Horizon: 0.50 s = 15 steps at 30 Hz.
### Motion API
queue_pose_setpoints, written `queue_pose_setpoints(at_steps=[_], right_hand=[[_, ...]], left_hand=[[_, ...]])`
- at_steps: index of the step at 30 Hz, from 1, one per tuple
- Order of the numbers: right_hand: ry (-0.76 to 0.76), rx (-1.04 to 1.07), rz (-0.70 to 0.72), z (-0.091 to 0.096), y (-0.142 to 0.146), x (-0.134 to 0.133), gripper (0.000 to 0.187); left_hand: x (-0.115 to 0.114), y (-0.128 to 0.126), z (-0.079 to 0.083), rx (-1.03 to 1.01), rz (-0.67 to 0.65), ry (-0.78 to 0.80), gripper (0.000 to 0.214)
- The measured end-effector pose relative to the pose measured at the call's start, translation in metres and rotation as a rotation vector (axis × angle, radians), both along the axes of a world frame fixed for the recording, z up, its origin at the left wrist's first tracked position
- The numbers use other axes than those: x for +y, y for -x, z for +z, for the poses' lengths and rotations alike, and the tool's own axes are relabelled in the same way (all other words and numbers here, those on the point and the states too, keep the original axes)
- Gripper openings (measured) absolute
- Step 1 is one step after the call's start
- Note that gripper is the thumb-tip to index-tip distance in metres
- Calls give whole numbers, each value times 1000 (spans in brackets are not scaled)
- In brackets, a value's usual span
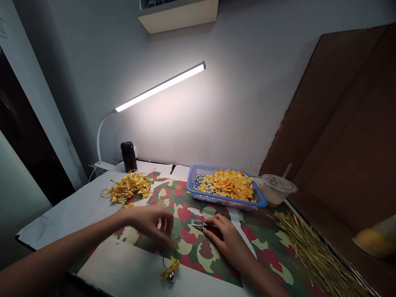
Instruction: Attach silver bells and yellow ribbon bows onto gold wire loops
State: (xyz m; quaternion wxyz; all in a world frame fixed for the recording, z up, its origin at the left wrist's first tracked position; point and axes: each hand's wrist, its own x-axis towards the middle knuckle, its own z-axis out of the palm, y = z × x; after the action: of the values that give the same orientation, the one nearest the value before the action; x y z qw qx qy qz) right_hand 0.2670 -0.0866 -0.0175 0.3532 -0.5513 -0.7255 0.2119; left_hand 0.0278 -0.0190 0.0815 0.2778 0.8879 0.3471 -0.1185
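Observation:
My right hand [225, 238] rests on the patterned paper, its fingers closed around a pair of small pliers [198, 225]. The metal jaws point left and look parted. My left hand [153, 222] is smeared by motion, with its fingers bent downward left of the pliers. Just below its fingertips is a yellow ribbon bow [172, 266] with a silver bell [171, 277] and a thin wire loop. The bow is blurred too, and whether the fingers hold its wire cannot be made out.
A blue plastic basket [227, 201] holds yellow bows and silver bells. Finished-looking bows with wires form a pile [131, 186] at left. Gold twist ties [312, 247] lie at right, near a lidded cup [276, 189]. A dark jar [128, 156] and lamp [161, 87] stand behind.

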Motion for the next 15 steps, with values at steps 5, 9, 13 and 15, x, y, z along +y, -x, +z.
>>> queue_pose_setpoints(at_steps=[5, 9, 13, 15], right_hand=[[13, 5, 9, -3, 0, 1, 15], [72, 14, 33, -6, 0, 2, 18], [90, 21, 49, -8, -1, 5, 19], [92, 27, 56, -9, -1, 6, 19]], left_hand=[[-53, 3, -22, -30, -202, -103, 19], [-49, 16, -16, -24, -122, -183, 4], [-8, 40, 16, -52, 76, -386, 10], [17, 54, 33, -77, 182, -513, 19]])
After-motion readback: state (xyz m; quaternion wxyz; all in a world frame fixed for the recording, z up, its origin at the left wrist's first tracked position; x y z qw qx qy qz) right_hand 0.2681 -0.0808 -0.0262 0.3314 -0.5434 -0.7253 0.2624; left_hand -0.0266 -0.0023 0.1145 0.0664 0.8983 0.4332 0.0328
